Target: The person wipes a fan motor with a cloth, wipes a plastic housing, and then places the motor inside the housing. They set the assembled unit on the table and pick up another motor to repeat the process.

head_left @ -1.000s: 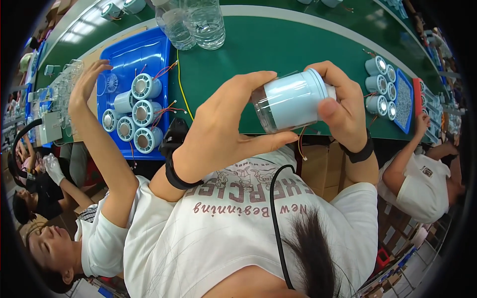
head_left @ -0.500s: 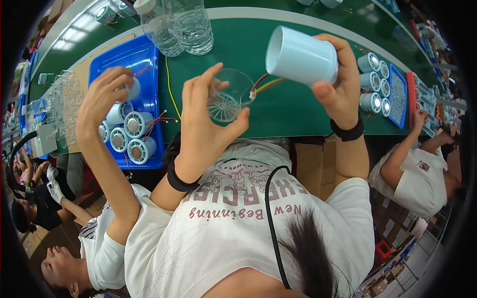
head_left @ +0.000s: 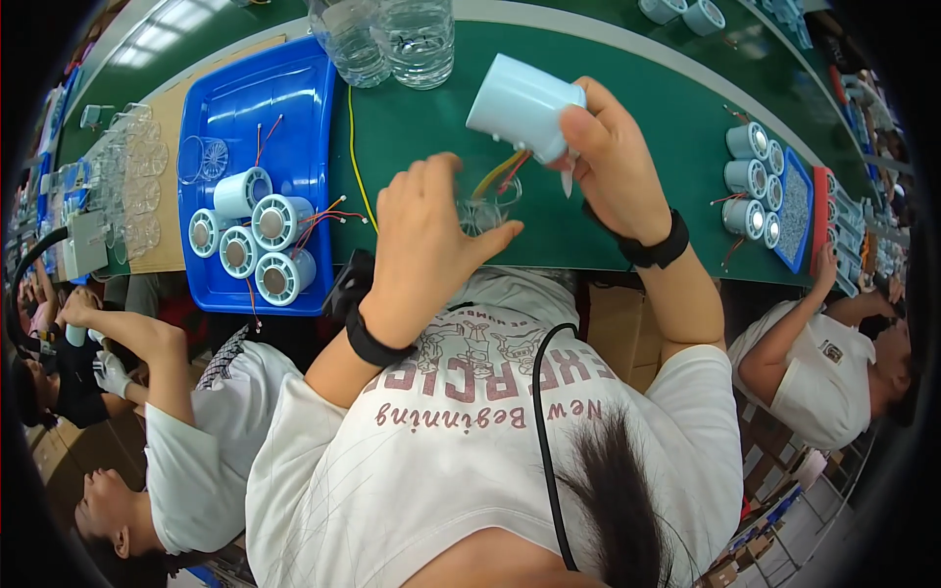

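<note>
My right hand (head_left: 619, 162) grips a light blue cylindrical housing (head_left: 521, 103) above the green table. The housing is tilted, and red and yellow wires (head_left: 502, 174) hang from its lower end. Just left of it, my left hand (head_left: 426, 220) is curled around a clear plastic cup (head_left: 480, 214), thumb toward the housing. The cup is partly hidden by my fingers and blurred; the wires hang at its rim.
A blue tray (head_left: 257, 93) at left holds several light blue motor units (head_left: 279, 223) and a clear cup (head_left: 203, 159). Water bottles (head_left: 417, 44) stand behind. More units (head_left: 745, 178) sit at right by a smaller blue tray (head_left: 799, 220). Co-workers sit on both sides.
The housing has moved left and its lower end now points down beside the clear cup. A co-worker's hand has left the blue tray, where a clear cup now lies.
</note>
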{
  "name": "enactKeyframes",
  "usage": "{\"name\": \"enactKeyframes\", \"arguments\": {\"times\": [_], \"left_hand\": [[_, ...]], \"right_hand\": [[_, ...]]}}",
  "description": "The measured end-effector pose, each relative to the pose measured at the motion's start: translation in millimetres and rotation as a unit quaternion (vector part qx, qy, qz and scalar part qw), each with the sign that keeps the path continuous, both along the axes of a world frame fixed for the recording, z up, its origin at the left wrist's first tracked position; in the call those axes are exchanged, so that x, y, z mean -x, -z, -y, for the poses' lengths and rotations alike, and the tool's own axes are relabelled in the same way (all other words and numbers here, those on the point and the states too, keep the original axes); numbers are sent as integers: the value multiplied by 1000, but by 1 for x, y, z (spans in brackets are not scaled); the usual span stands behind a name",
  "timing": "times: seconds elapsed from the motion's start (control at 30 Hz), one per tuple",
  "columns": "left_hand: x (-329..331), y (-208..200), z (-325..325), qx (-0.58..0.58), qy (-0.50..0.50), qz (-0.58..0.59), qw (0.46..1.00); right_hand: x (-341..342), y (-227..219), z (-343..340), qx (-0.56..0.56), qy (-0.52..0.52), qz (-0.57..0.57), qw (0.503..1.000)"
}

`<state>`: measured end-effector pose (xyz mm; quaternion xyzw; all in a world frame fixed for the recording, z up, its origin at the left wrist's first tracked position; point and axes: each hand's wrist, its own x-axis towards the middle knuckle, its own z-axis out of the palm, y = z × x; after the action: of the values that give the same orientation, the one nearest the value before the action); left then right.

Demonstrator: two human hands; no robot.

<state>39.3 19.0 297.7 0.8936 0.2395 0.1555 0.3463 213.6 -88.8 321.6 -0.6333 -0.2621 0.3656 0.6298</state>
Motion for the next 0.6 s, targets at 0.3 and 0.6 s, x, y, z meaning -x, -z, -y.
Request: {"name": "enactKeyframes", "arguments": {"times": [0.3, 0.6], "left_hand": [[2, 26, -12, 85, -141, 128, 978], [9, -12, -2, -102, -115, 18, 988]], "right_hand": [[-29, -1, -11, 92, 3, 348, 933], [-50, 12, -33, 91, -39, 542, 835]]}}
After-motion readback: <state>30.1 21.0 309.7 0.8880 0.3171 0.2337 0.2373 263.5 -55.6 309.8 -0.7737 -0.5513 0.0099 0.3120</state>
